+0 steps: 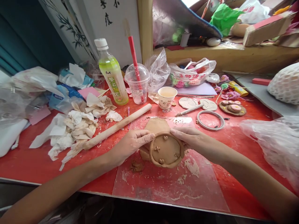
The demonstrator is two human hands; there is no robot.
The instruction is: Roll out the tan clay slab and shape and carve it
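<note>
Clay dish (167, 151) is pinched from both sides by the left grip (132, 142) and the right grip (195, 140), and could be bent if squeezed too hard.

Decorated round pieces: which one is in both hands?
The brown disc with the raised rim, held between left hand and right hand; the pink-topped disc rests on the table.

A home craft corner, it seems: a clay dish (166, 151), rolling pin (119, 126) and tissues (76, 124) share the red counter (28, 160) with a drink bottle (114, 81) (bamboo painting (70, 26) and curtain (25, 34) behind).
</note>
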